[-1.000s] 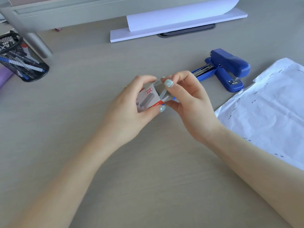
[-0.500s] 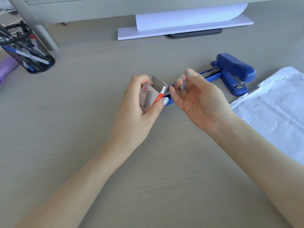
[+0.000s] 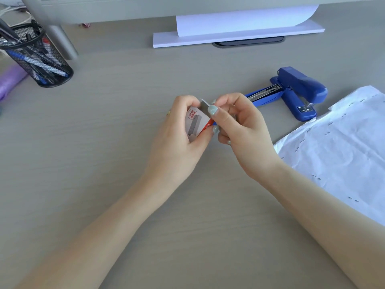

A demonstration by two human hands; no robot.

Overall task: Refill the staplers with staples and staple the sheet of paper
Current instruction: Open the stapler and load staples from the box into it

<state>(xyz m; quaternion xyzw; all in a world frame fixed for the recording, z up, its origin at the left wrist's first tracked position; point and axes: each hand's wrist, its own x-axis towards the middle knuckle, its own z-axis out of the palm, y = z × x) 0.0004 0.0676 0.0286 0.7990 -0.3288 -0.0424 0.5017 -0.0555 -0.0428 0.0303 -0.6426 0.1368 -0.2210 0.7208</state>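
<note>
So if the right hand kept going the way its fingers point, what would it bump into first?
The right hand points left, so it would probably meet the small staple box held in the left hand almost at once; its thumb already looks to be at the box's open flap, though depth is hard to judge.

Grey wood-grain desk (image 3: 104, 163) — daylit
</note>
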